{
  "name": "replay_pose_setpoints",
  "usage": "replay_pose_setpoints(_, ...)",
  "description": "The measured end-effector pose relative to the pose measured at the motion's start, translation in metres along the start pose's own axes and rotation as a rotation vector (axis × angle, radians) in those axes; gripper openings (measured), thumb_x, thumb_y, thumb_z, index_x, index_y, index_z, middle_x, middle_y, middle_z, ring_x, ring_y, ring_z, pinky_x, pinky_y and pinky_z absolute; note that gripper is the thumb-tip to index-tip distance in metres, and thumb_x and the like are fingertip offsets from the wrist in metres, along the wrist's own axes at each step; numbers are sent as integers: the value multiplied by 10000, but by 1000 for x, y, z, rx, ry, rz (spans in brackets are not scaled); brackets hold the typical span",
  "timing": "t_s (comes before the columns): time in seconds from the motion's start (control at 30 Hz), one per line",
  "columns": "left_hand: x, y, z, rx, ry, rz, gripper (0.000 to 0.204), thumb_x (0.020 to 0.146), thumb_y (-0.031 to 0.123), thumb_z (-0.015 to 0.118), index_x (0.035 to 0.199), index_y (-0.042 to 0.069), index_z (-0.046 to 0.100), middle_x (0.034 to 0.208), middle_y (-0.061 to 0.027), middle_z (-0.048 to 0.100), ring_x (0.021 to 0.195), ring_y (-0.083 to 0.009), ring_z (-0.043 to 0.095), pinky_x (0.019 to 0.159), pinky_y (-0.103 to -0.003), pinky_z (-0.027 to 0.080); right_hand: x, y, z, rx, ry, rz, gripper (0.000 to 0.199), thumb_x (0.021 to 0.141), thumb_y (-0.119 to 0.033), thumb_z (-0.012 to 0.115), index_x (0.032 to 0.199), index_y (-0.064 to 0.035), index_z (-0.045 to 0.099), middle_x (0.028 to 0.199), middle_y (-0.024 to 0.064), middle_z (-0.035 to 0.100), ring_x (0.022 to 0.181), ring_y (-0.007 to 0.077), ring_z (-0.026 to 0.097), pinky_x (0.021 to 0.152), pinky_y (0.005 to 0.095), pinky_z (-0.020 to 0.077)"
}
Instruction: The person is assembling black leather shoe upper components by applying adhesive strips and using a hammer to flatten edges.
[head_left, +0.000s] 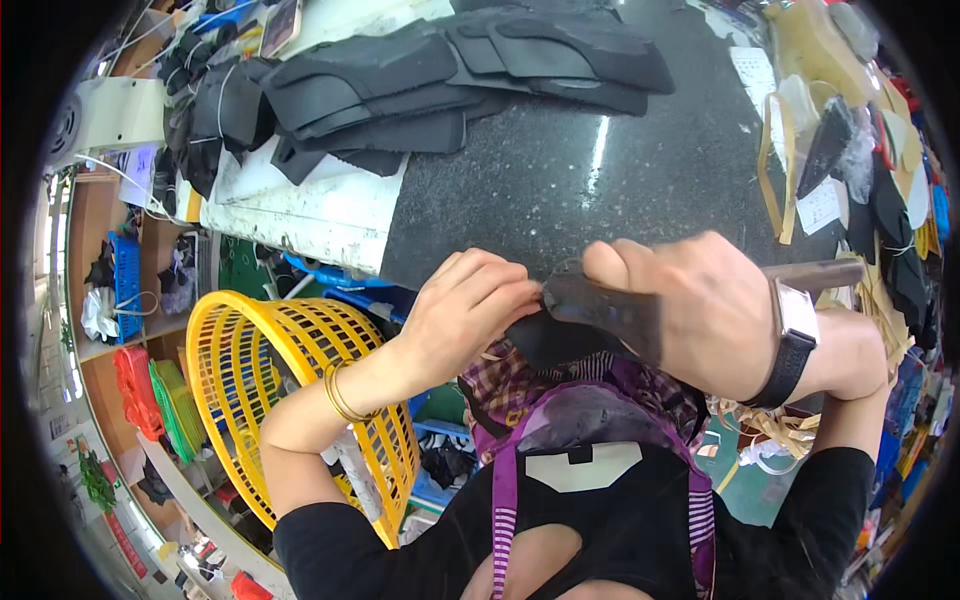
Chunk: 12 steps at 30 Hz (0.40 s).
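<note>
Head view: A seated person works a dark shoe piece [590,315] at the near edge of a black stone-topped bench [640,170], holding it just above the lap. The left hand [470,315] is closed, fingertips pinching the piece's left edge. The right hand [690,310], a watch [795,335] on its wrist, is clenched over the piece's right side with the thumb pressed along the top; a brown handle [815,275] juts from behind it, and whether this hand also grips that handle cannot be told.

The piece looks light and soft, bending under the fingers, likely thin leather or foam with a matte, non-slippery face. It seems best held by its edges, pinched on both sides as here, since the middle would buckle.

At the bench's far end, black cut panels [450,70] lie stacked over a white board [320,215]. A yellow plastic basket [290,380] stands beside the left forearm. Farther left, a blue crate [127,285] sits on a wooden shelf, with red and green bins [155,395] below it. On the right, white rectangular paper slips [820,205] lie among tan strips and more dark pieces; their print is too small to make out.
</note>
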<state>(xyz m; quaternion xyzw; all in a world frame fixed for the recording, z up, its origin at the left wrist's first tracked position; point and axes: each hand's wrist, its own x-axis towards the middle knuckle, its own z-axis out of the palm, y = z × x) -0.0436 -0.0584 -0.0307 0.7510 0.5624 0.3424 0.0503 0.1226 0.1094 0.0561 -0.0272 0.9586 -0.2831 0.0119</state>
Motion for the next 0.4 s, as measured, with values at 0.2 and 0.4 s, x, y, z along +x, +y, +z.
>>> replay_pose_setpoints(0.2,23,7,-1,140,-168,-162,152,753,106,664,884,47,613,845,-56,561,790,-234,544,701,-335,458,-21,14,7,-82,112,148,154,832,-129,583,816,-50,453,655,117,532,581,335,578,488,419,442)
replay_pose_setpoints(0.4,66,-59,-80,660,19,-188,278,644,30,621,912,87,575,863,-100,622,781,-292,565,718,-393,396,-45,33,-11,-244,215,165,160,794,-95,581,931,-49,511,654,109,571,555,297,622,475,374,485)
